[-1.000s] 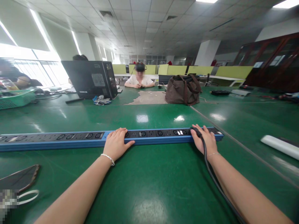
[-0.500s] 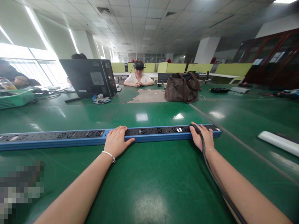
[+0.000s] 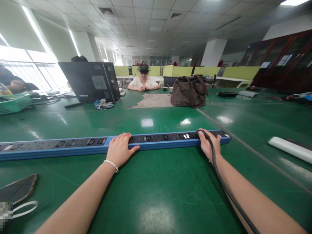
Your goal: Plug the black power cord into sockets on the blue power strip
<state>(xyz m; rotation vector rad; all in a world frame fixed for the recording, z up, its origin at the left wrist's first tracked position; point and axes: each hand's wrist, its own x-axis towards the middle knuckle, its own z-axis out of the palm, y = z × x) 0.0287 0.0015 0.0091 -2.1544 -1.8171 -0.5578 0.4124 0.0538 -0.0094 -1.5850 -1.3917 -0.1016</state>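
A long blue power strip [image 3: 161, 145] with a row of black sockets lies across the green table. My left hand [image 3: 120, 148] grips it near the middle, fingers over the top and thumb along the front side. Toward the strip's right end, my right hand [image 3: 210, 143] is closed round a black plug [image 3: 201, 133], which is against the socket face. How deep the plug sits is hidden by the fingers. Its thick black cable [image 3: 220, 182] runs down along my right forearm to the bottom edge.
A phone [image 3: 20, 188] lies at lower left. Farther back are a black computer case [image 3: 89, 83], gloves [image 3: 103, 104], a green basket [image 3: 14, 103] and a brown bag [image 3: 187, 92]. A white bar-shaped object [image 3: 290, 150] lies at right. A person [image 3: 143, 83] sits opposite.
The view has shifted slightly, and more of the phone shows at lower left. Both hands keep their places on the power strip and the plug.
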